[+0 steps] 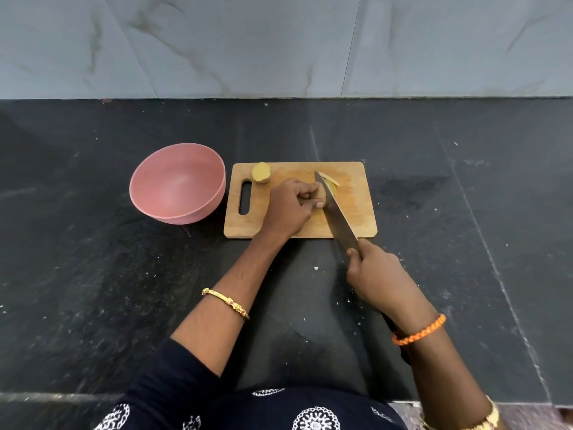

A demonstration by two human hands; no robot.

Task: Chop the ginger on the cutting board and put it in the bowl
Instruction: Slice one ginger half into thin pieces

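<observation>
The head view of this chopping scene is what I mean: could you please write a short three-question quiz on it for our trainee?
1. True or false: the pink round plastic bowl already holds ginger.
2. Which hand grips the long steel kitchen knife? A) the left hand B) the right hand
3. Fill in: a second yellow ginger chunk lies on the rectangular wooden cutting board beside its ____ slot.

Key
1. False: it looks empty.
2. B; the left hand steadies the ginger piece being cut, with thin slices beyond the blade.
3. Handle.
</observation>
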